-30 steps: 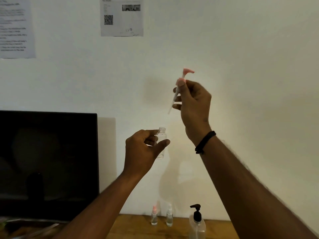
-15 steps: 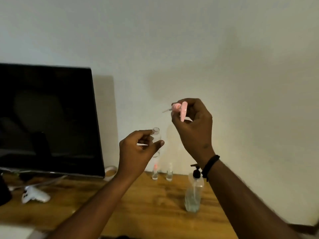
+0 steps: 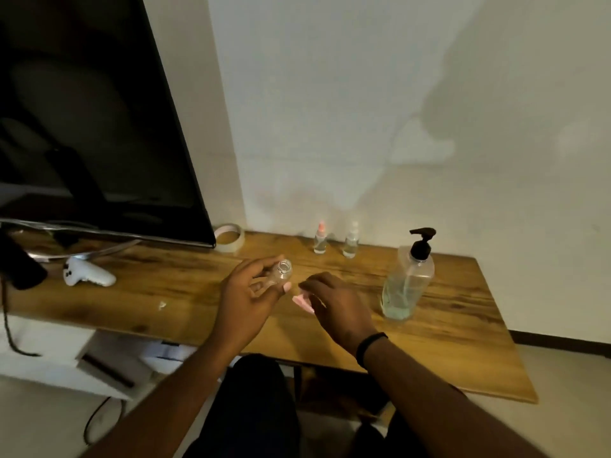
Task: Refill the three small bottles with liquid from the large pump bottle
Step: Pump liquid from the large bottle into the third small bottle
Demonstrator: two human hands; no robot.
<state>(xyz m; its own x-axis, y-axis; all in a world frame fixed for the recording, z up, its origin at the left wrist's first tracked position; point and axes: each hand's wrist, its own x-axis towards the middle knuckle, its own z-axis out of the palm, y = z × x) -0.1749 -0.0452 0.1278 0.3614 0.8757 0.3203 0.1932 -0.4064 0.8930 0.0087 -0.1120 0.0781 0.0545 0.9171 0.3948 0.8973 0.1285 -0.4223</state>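
While you lean over the wooden desk, this is how things lie:

Left hand: your left hand holds the open small bottle between thumb and curled fingers, above the middle of the desk, its uncapped neck tilted up and to the right.

Right hand: your right hand hovers low just right of it, fingers bent down over the pink pump cap. Blur hides the fingertips, so you may be pinching the cap or merely touching it; I cannot tell.

Pink pump cap: it lies at the desk surface under that hand, only its left end showing.

Other small bottles: the pink-capped bottle and the white-capped bottle stand upright side by side at the far edge, near the wall.

Large pump bottle: the large pump bottle stands upright to the right of your hands, black pump on, liquid low in it.

Left side: a dark monitor, a white controller and a tape roll.
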